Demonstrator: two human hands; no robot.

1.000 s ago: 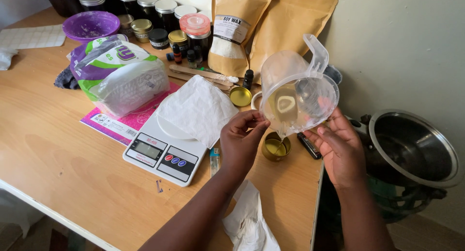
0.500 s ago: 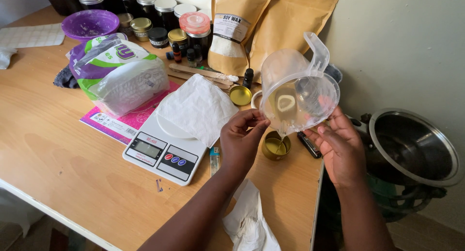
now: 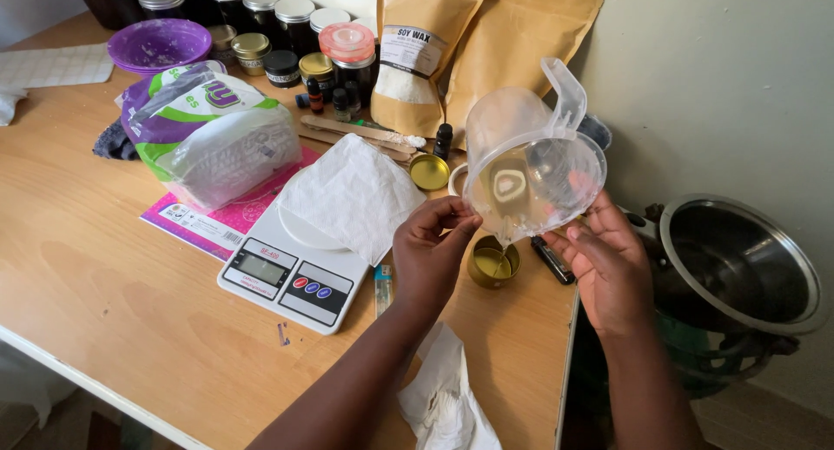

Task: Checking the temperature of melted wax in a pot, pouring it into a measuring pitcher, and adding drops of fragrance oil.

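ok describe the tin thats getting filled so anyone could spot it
Find the white kitchen scale on the wooden table. Just right of it, under the tilted clear jug, sits a small round gold tin, the only one holding yellowish liquid.

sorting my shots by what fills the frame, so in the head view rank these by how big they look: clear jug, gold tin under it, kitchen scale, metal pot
1. metal pot and kitchen scale: look alike
2. clear jug: nearer the camera, so unsure
3. gold tin

The dark jars (image 3: 165, 0) are cut off by the top edge; the left hand (image 3: 432, 252) hides part of the small tin (image 3: 493, 262). The tin's fill level cannot be determined.
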